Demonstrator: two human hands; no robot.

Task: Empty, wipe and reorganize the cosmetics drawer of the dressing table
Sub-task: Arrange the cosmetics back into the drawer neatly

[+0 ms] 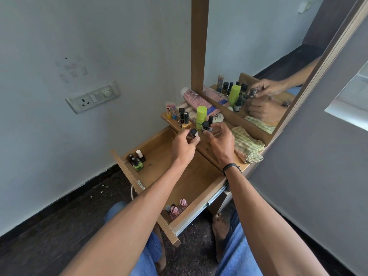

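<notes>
Bottle [193, 134] — in left hand [184, 145]

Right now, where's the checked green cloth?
Head view, right of centre: the folded green-and-cream checked cloth lies on the wooden dressing-table top, just right of the right hand, below the mirror.

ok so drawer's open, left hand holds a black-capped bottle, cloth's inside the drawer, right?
No. The cloth lies on the tabletop, not in the drawer; the head view shows it. The drawer is open and the left hand holds the black-capped bottle.
</notes>
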